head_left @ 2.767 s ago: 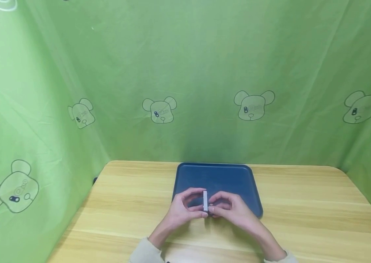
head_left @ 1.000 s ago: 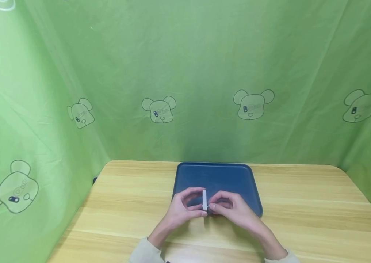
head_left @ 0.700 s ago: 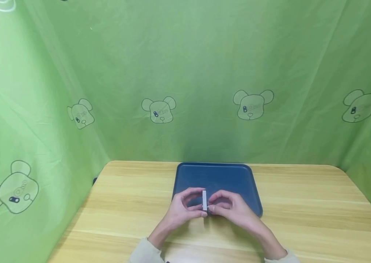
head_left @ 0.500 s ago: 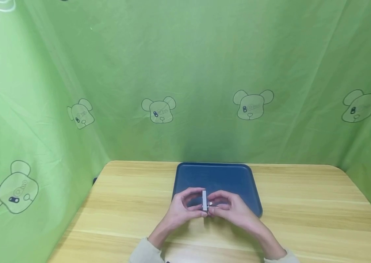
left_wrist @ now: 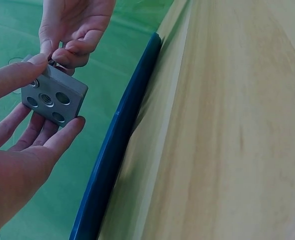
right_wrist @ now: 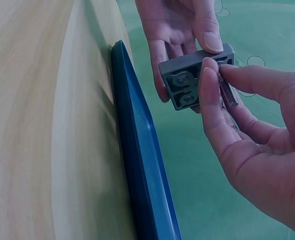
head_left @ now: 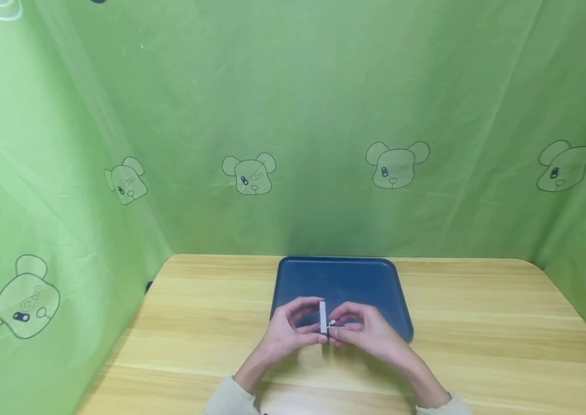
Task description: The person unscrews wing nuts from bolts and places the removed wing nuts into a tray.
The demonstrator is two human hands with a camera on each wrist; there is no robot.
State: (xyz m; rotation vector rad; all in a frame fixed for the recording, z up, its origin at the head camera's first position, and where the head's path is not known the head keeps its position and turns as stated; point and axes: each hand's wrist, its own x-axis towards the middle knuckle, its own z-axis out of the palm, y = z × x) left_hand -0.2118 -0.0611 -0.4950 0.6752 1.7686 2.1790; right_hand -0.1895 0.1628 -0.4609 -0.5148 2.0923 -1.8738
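A flat grey block (left_wrist: 71, 86) with several round holes is held on edge by my left hand (head_left: 284, 329), thumb on one edge and fingertips on the opposite one. Its other face, in the right wrist view, is hollowed with ribs. From a corner there sticks out a threaded screw (right_wrist: 228, 91), and its round end (left_wrist: 35, 83) shows in a corner hole on the left wrist side. My right hand (head_left: 373, 331) pinches the screw close to the block, thumb and index finger on either side. A small shiny metal piece (head_left: 332, 322) shows between those fingers; I cannot tell its kind.
A dark blue tray (head_left: 340, 276) lies on the wooden table (head_left: 210, 311) just beyond and beneath the hands. Green printed curtains (head_left: 319, 115) stand behind the table and along both sides.
The block stays in place in the left hand. The right fingertips have shifted on the screw, so the shiny piece and the shank now show between finger and thumb.
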